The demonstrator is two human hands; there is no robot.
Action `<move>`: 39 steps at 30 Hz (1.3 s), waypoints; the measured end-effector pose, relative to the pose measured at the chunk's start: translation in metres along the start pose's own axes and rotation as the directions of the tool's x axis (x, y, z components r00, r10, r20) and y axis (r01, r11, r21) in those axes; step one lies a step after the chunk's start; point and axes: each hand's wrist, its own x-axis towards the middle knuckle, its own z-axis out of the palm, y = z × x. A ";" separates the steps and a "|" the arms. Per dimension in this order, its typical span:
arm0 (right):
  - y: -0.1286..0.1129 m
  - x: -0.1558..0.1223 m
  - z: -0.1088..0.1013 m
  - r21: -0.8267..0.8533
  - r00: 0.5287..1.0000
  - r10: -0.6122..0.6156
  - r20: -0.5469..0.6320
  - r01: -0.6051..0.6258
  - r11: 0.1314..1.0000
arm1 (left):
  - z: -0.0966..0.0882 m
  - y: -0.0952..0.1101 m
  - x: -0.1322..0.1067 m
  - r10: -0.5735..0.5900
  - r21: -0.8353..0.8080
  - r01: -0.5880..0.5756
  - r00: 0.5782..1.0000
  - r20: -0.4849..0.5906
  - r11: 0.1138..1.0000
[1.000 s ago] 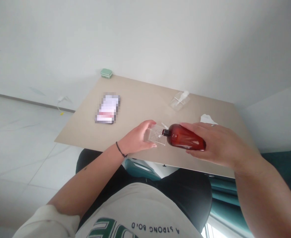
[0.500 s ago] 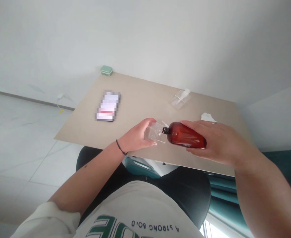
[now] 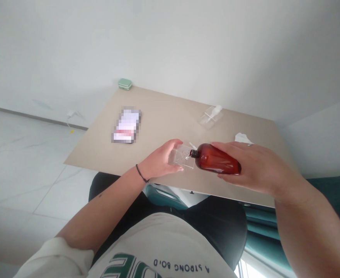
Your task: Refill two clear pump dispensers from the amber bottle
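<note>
Uncapped amber bottle tipped toward clear container
Bottle grasped by right hand; container clasped in fingers of left hand

"What's around the phone?"

"It lies flat on the worktop, its screen bright but too blurred to read. Past the phone, at the far corner, sits a green box."

"And left of the phone?"

"A white cord low down, a yellow bit near it, then pale floor."

"Behind the phone?"

"A plain white wall."

"Anything to its right?"

"Teal cloth, well apart from the phone, hanging in folds."
</note>
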 end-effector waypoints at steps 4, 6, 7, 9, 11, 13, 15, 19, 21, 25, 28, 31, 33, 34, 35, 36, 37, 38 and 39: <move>0.000 0.000 0.000 0.003 1.000 0.000 -0.013 0.000 1.000 | 0.000 0.000 0.000 0.001 0.004 -0.001 1.000 0.000 1.000; 0.000 -0.001 0.000 -0.004 1.000 0.000 -0.014 0.000 1.000 | 0.000 -0.001 0.000 0.009 0.006 -0.009 1.000 -0.003 1.000; 0.000 -0.001 -0.001 -0.006 1.000 -0.001 -0.010 0.001 1.000 | 0.000 -0.001 0.000 0.010 0.006 -0.010 1.000 -0.004 1.000; 0.000 -0.001 -0.001 -0.007 1.000 -0.007 0.000 0.007 1.000 | 0.000 -0.001 0.000 0.004 0.007 -0.004 1.000 -0.003 1.000; 0.001 -0.001 -0.001 -0.006 1.000 -0.012 0.002 0.012 1.000 | 0.000 -0.001 0.000 -0.005 0.009 0.005 1.000 0.002 1.000; 0.000 0.000 -0.001 -0.007 1.000 -0.015 -0.002 0.015 1.000 | 0.000 0.000 0.000 -0.005 0.010 0.005 1.000 0.003 1.000; 0.000 0.000 -0.001 -0.009 1.000 -0.014 -0.003 0.014 1.000 | 0.000 0.001 0.000 -0.002 0.013 0.002 1.000 0.001 1.000; 0.000 0.001 -0.001 -0.011 1.000 -0.006 -0.008 0.006 1.000 | 0.000 0.001 0.000 -0.006 0.003 0.006 1.000 -0.001 1.000; -0.001 0.001 -0.001 -0.010 1.000 -0.008 -0.011 0.008 1.000 | 0.000 0.001 0.000 -0.005 -0.007 0.005 1.000 -0.004 1.000; -0.002 0.000 -0.002 -0.006 1.000 -0.013 -0.012 0.013 1.000 | 0.000 0.001 0.000 0.004 -0.010 -0.004 1.000 -0.005 1.000; -0.003 0.001 -0.003 0.002 1.000 0.001 0.002 -0.001 1.000 | -0.001 0.001 0.000 0.002 -0.001 -0.002 1.000 -0.001 1.000; -0.003 0.001 -0.003 0.002 1.000 0.016 0.015 -0.016 1.000 | -0.001 0.001 0.000 0.004 0.003 -0.004 1.000 -0.006 1.000; -0.003 0.001 -0.003 -0.005 1.000 0.011 0.014 -0.010 1.000 | 0.000 0.001 0.000 0.003 -0.002 -0.003 1.000 -0.006 1.000; -0.003 0.001 -0.003 -0.008 1.000 0.005 0.012 -0.005 1.000 | 0.000 0.001 0.000 -0.001 -0.004 0.001 1.000 -0.005 1.000; -0.002 0.001 -0.003 -0.011 1.000 0.001 0.011 -0.001 1.000 | 0.000 0.001 0.000 -0.004 -0.005 0.004 1.000 -0.004 1.000; -0.002 0.001 -0.003 -0.011 1.000 -0.003 0.010 0.003 1.000 | 0.000 0.001 0.000 -0.007 -0.005 0.007 1.000 -0.004 1.000; -0.002 0.001 -0.003 -0.011 1.000 -0.006 0.010 0.006 1.000 | 0.000 0.001 0.000 -0.007 -0.005 0.007 1.000 -0.004 1.000; -0.002 0.000 -0.003 -0.010 1.000 -0.007 0.009 0.007 1.000 | 0.000 0.000 0.000 -0.007 -0.006 0.007 1.000 -0.004 1.000; -0.002 0.000 -0.003 -0.009 1.000 -0.008 0.009 0.008 1.000 | 0.000 0.001 0.000 -0.005 -0.007 0.005 1.000 -0.004 1.000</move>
